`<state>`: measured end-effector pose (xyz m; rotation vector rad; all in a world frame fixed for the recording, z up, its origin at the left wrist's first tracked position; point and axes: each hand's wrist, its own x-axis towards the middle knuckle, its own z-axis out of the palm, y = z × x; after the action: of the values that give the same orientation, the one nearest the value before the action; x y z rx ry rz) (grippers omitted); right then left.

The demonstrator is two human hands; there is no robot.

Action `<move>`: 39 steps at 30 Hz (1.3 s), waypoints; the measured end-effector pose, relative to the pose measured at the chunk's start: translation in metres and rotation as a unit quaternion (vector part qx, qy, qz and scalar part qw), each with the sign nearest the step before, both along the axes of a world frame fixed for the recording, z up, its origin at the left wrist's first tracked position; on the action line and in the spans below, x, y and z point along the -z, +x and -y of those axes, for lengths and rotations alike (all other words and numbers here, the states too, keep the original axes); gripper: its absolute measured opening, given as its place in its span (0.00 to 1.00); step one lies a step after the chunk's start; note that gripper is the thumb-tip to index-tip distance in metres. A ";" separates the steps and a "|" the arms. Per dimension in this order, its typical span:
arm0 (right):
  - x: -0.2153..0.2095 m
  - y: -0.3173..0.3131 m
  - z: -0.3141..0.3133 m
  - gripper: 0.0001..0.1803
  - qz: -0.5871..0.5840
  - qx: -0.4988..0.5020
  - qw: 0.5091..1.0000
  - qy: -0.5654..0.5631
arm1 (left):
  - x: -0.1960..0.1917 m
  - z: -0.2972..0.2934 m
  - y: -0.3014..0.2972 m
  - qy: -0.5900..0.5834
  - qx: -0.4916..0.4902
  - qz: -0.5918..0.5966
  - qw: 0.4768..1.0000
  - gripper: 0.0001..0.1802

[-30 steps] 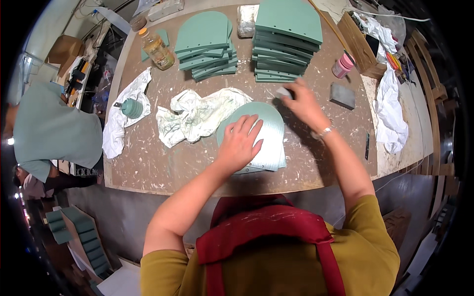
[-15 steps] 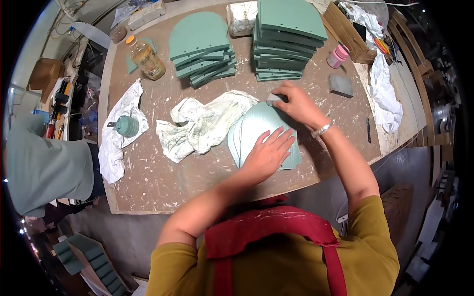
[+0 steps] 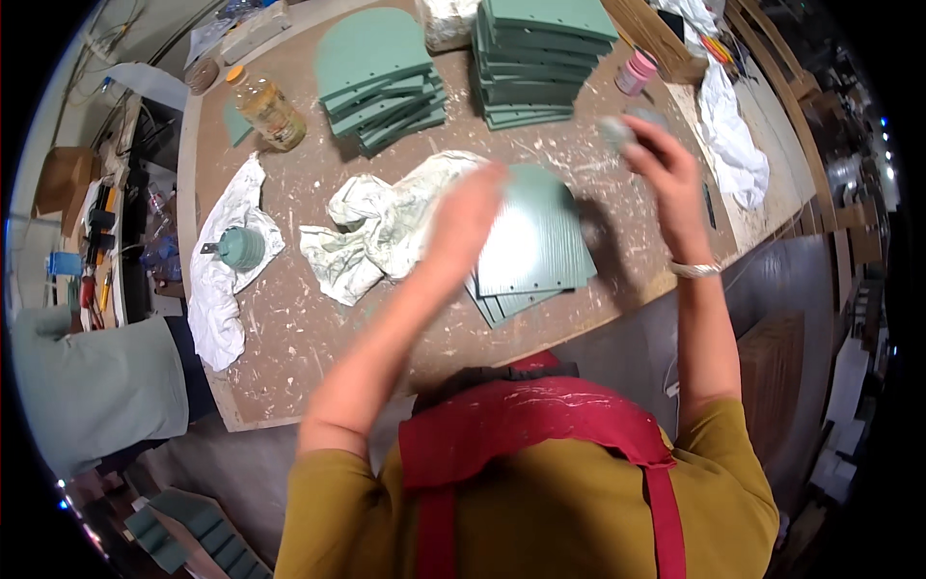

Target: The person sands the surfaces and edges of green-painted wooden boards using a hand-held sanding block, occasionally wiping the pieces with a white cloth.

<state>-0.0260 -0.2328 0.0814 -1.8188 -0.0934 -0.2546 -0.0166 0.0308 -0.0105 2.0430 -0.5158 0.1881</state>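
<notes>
- Pale green covered the arch-shaped panel [image 3: 531, 232], which lay flat near the front edge of the table [image 3: 318, 372], to the right of a crumpled cloth [image 3: 362, 236].
- Its far end was rounded and its near edge straight, with small dark holes set in a row just inside that edge.
- Fine streaks ran along its face, and a broad whitish glare sat across the middle, so the surface looked satiny.
- Beneath it, the lower panels [image 3: 497, 314] were fanned out of line, their corners jutting past the near edge.
- The left hand [image 3: 468, 217] was blurred over the panel's left side and the cloth; I could not tell whether its fingers were spread or pressed together, nor whether it touched either thing.
- The right hand [image 3: 664, 169] was raised to the right of the panel and apart from it, pinching a small grey block [image 3: 615, 133], also blurred, between thumb and fingers.
- Farther back stood two piles of matching green panels, the left stack [image 3: 376, 53] lower and the right stack [image 3: 540, 58] taller.
- The cloth was white with greenish smears, its folds bunched just beside the panel.
- Left of the stacks stood a clear bottle [image 3: 270, 116] with an orange cap.
</notes>
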 end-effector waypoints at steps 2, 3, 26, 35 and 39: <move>0.008 -0.041 0.032 0.20 -0.054 0.086 0.993 0.057 | -0.010 -0.059 0.025 0.141 -0.024 0.076 0.987 0.22; 0.019 -0.064 0.038 0.21 -0.073 0.118 0.987 0.079 | -0.008 -0.078 0.027 0.243 -0.041 0.103 0.964 0.24; 0.108 -0.089 -0.071 0.17 -0.124 -0.190 0.939 0.257 | -0.006 -0.006 0.016 0.140 0.004 -0.013 0.990 0.24; 0.091 -0.080 -0.072 0.17 -0.037 -0.249 0.966 0.056 | -0.037 0.047 0.088 0.270 0.077 -0.039 0.959 0.16; 0.099 -0.071 -0.091 0.18 -0.003 -0.259 0.966 0.030 | 0.002 0.072 0.083 0.286 0.301 0.110 0.903 0.17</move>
<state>-0.0967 -0.1418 -0.0181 -1.6689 -0.5415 0.1180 0.0660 -0.0413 -0.0121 2.3113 -1.4548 -0.1275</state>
